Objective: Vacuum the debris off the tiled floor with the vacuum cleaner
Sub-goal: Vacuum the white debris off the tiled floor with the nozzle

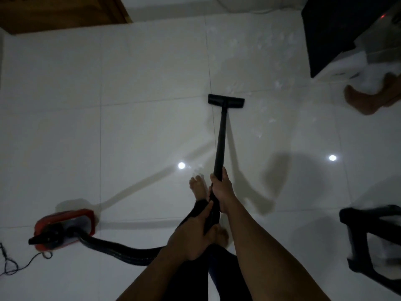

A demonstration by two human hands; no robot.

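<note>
One thin dark cord trails over the white tiled floor at the far left, just beside the red vacuum cleaner, which sits on the floor at lower left. Its black hose curves rightward to the person's left grip, whose fingers curl round the hose's handle end. Just above, the right grip is wrapped round the black wand, with a bare foot showing beside it. The wand runs up to the floor head, which lies flat on a tile beside a grout line. Pale debris is scattered ahead and right of the head. A black frame stands at the right edge.
</note>
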